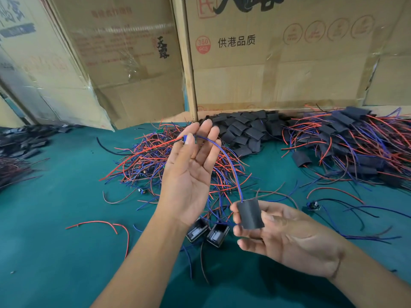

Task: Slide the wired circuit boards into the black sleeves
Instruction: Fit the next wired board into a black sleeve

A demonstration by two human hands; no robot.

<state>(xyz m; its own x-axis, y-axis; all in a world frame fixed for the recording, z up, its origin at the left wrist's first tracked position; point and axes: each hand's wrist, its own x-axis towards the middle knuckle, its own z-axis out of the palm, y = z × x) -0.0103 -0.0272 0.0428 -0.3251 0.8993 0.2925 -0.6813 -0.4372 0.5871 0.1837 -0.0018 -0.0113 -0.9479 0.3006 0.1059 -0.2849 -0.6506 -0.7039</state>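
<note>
Sleeve (250, 214), lower centre-right, is pinched between the thumb and fingers of the right hand (287, 236), its mouth turned upward, likely so the blue lead (226, 161) can feed down into it; that lead already enters its top. Up the frame, the left hand (191, 172) is palm-up with fingers straight, thumb pressing the board (189, 140) against them, holding it high, probably to keep the lead taut. Board is not yet in the sleeve. Behind it on the green table (55, 196) lies a wire tangle (155, 165); farther back, a sleeve pile (246, 127); at far right, what look like finished pieces (355, 147). Cardboard boxes (278, 52) stand at the top.
</note>
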